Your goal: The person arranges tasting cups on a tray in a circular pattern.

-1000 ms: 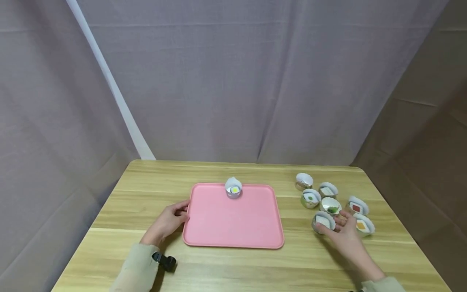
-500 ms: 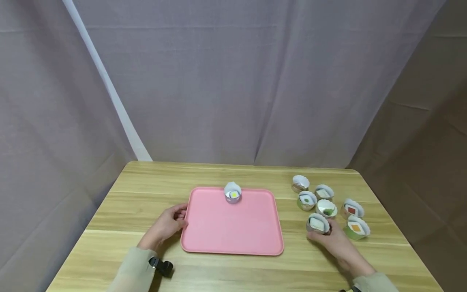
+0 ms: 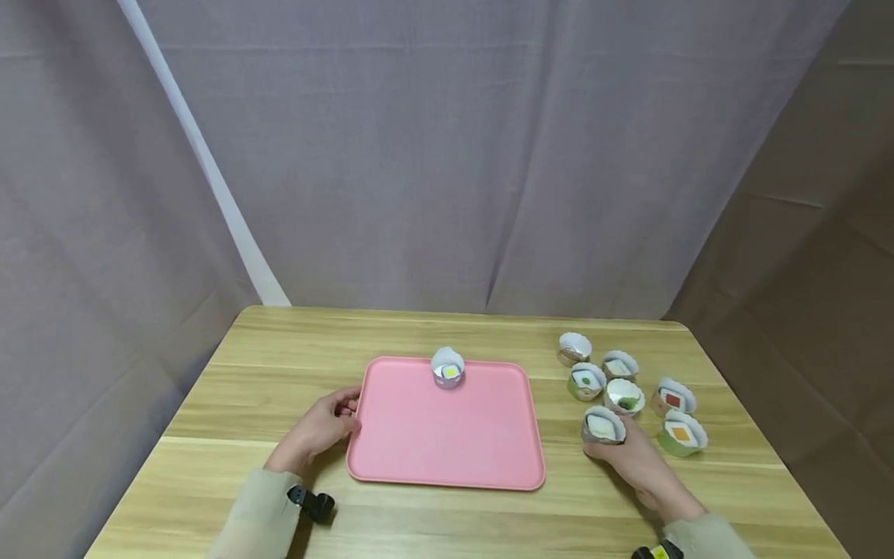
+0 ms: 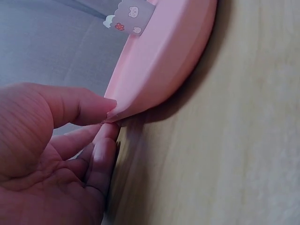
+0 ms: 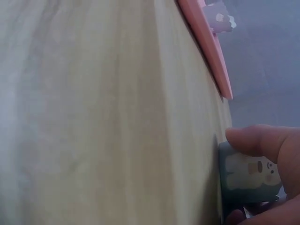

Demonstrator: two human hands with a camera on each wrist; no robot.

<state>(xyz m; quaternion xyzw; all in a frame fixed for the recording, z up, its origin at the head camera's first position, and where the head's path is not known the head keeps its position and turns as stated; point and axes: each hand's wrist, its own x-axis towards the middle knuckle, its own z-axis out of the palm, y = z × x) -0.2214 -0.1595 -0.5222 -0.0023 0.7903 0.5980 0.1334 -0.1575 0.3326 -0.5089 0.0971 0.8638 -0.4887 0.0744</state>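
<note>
My left hand (image 3: 321, 431) pinches the left rim of a pink tray (image 3: 447, 435), thumb on top and fingers underneath, as the left wrist view shows. A paper baking cup (image 3: 448, 368) with a purple-grey outside and a yellow-marked piece inside stands at the tray's back edge. Right of the tray, my right hand (image 3: 639, 462) grips another paper baking cup (image 3: 603, 425) from the side. This one holds a whitish piece. In the right wrist view its grey-green wall (image 5: 248, 176) carries a cartoon animal, and the thumb lies across it.
Several more paper cups stand behind and right of the right hand: one with a green piece (image 3: 625, 397), one with a red square (image 3: 673, 398), one with an orange square (image 3: 683, 433). The wooden table (image 3: 447, 524) meets grey cloth (image 3: 391, 155) at the back.
My right hand has closed round the front cup and shifted it slightly left, away from the orange-square cup. The left hand stays on the tray. The head view has tilted a little.
</note>
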